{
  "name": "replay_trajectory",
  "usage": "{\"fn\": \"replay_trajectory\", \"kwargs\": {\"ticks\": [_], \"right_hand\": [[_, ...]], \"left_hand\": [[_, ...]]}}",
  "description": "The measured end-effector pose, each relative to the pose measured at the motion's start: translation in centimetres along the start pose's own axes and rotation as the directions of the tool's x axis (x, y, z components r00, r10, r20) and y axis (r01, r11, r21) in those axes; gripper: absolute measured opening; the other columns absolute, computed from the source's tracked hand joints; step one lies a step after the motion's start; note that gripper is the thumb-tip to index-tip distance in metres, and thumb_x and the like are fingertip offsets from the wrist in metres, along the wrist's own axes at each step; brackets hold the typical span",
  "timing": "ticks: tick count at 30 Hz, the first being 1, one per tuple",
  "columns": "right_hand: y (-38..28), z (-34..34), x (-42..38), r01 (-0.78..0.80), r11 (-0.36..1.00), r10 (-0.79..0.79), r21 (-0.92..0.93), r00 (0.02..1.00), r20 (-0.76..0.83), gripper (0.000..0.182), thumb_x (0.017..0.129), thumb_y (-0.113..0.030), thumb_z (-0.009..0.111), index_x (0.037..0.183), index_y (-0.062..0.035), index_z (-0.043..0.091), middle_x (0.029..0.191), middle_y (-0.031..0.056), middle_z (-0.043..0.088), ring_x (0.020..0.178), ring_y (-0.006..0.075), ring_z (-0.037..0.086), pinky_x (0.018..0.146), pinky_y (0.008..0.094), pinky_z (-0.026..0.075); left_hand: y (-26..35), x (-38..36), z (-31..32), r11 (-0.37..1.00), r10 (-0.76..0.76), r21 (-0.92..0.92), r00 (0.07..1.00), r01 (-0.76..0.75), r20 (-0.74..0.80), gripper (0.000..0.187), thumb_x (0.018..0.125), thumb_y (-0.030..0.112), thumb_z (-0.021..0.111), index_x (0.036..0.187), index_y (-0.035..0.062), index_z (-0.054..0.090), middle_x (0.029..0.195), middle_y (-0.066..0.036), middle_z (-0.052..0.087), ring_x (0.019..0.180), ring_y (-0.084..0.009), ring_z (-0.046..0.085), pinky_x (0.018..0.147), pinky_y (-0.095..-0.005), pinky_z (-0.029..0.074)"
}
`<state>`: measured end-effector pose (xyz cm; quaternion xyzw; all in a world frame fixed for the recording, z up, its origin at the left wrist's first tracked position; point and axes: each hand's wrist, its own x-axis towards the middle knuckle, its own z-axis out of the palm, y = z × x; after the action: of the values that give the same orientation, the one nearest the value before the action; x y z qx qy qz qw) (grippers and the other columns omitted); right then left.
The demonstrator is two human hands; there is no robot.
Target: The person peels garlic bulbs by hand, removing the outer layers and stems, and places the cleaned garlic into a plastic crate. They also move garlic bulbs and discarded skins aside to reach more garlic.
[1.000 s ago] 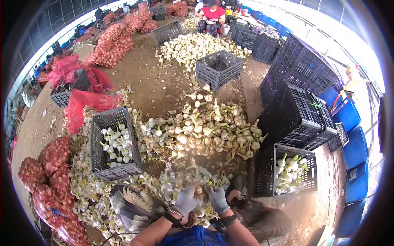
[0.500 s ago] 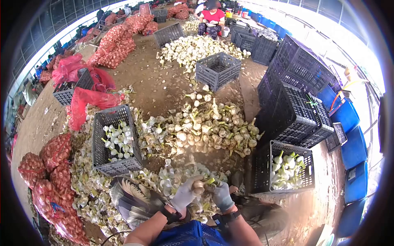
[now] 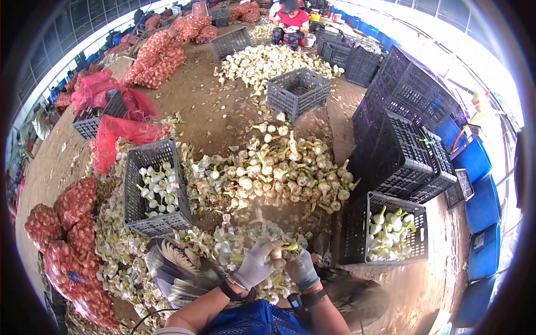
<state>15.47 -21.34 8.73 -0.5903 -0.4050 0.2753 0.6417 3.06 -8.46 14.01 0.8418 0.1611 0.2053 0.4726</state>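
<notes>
A garlic bulb point(image 3: 277, 254) with a short green stem is between my two gloved hands, low in the middle of the view. My left hand point(image 3: 257, 264) wraps its fingers round the bulb. Beside the stem, my right hand point(image 3: 302, 269) has its fingers closed; what they pinch is too small to make out. Loose peelings point(image 3: 240, 237) lie under and around both hands. Beyond them is a heap of unpeeled garlic bulbs point(image 3: 285, 173). One crate point(image 3: 159, 226) of peeled white bulbs stands at the left, another point(image 3: 397, 259) at the right.
Stacked black crates point(image 3: 391, 145) and blue barrels point(image 3: 481, 206) line the right side. Red net sacks point(image 3: 78, 251) of garlic lie at the left. An empty crate point(image 3: 297, 95) stands ahead, near a white garlic heap point(image 3: 268, 64). A person in red point(image 3: 291, 21) sits farther back.
The bulb and both hands have shifted slightly, with my right hand a little lower on the bulb's right side. The view has tilted slightly.
</notes>
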Motion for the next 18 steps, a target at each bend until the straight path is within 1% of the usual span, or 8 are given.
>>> {"fn": "replay_trajectory", "kwargs": {"ticks": [2,3,5,7,9,13,17,18], "right_hand": [[0.5,-0.6,-0.6,-0.258,0.861,0.263,0.439,0.964,0.050,0.033,0.096,-0.005,0.053,0.127,0.0067,0.055,0.112,0.0092,0.067,0.099,0.0131,0.064,0.087,0.0287,0.053],[0.1,-0.5,-0.4,-0.261,0.860,0.265,0.438,0.963,0.053,0.033,0.096,-0.005,0.053,0.127,0.0067,0.055,0.112,0.0092,0.067,0.099,0.0131,0.064,0.087,0.0287,0.053],[-2.5,-0.1,0.5,-0.417,0.800,0.412,0.431,0.904,0.110,0.032,0.096,-0.005,0.055,0.125,0.0063,0.057,0.112,0.0100,0.067,0.099,0.0141,0.065,0.086,0.0277,0.052],[-4.0,0.2,1.2,-0.475,0.775,0.493,0.417,0.867,0.071,0.031,0.090,0.003,0.058,0.121,0.0047,0.061,0.111,0.0107,0.069,0.100,0.0159,0.065,0.087,0.0281,0.050],[-4.3,0.2,1.6,-0.196,0.970,0.210,-0.142,0.973,0.094,0.037,0.079,0.011,0.059,0.115,0.0030,0.065,0.107,0.0113,0.069,0.102,0.0199,0.066,0.090,0.0305,0.049],[-3.8,0.3,1.3,-0.157,0.938,0.214,-0.308,0.964,0.161,0.049,0.066,0.013,0.056,0.114,0.0033,0.064,0.105,0.0114,0.069,0.101,0.0255,0.065,0.094,0.0310,0.047],[-1.9,1.4,0.8,-0.290,0.955,0.294,-0.063,0.953,0.068,0.048,0.073,0.012,0.061,0.120,0.0042,0.060,0.106,0.0096,0.068,0.102,0.0205,0.064,0.094,0.0291,0.046],[-1.4,2.2,0.6,-0.377,0.917,0.372,0.132,0.926,0.060,0.046,0.077,0.009,0.063,0.123,0.0046,0.058,0.106,0.0084,0.068,0.102,0.0176,0.064,0.093,0.0281,0.047]], "left_hand": [[-0.5,0.1,0.0,0.988,0.005,-0.152,1.000,-0.003,0.015,0.047,0.089,0.020,0.072,0.129,0.0022,0.055,0.111,-0.010,0.063,0.101,-0.0182,0.061,0.085,-0.0302,0.050],[-0.9,0.1,-0.1,0.988,0.002,-0.154,1.000,0.000,0.013,0.047,0.089,0.020,0.072,0.129,0.0022,0.055,0.111,-0.010,0.063,0.101,-0.0182,0.061,0.085,-0.0302,0.050],[-1.5,-0.1,-0.2,0.620,-0.373,-0.690,0.914,0.374,0.161,0.041,0.094,0.025,0.066,0.125,0.0002,0.057,0.097,-0.006,0.065,0.087,-0.0160,0.063,0.077,-0.0297,0.051],[-0.9,0.0,-1.2,0.454,-0.531,-0.711,0.804,0.537,0.268,0.039,0.097,0.030,0.061,0.120,-0.0011,0.059,0.092,-0.003,0.065,0.084,-0.0122,0.063,0.074,-0.0268,0.051],[-2.7,-0.6,-1.5,0.276,-0.544,-0.716,0.718,0.641,0.434,0.036,0.099,0.036,0.054,0.113,0.0025,0.060,0.094,-0.005,0.066,0.080,-0.0160,0.065,0.071,-0.0306,0.054],[-4.6,-0.8,-1.4,0.072,-0.522,-0.695,0.620,0.716,0.585,0.037,0.100,0.039,0.051,0.106,0.0040,0.061,0.091,-0.006,0.066,0.076,-0.0172,0.065,0.065,-0.0327,0.054],[-5.5,-1.5,-0.5,0.233,-0.591,-0.716,0.681,0.658,0.434,0.038,0.101,0.040,0.049,0.101,0.0034,0.061,0.088,-0.007,0.065,0.079,-0.0188,0.065,0.067,-0.0336,0.052],[-5.4,-1.4,-0.7,0.640,-0.534,-0.496,0.804,0.587,0.263,0.038,0.101,0.039,0.049,0.102,0.0026,0.061,0.089,-0.008,0.065,0.082,-0.0198,0.064,0.071,-0.0343,0.052]]}}
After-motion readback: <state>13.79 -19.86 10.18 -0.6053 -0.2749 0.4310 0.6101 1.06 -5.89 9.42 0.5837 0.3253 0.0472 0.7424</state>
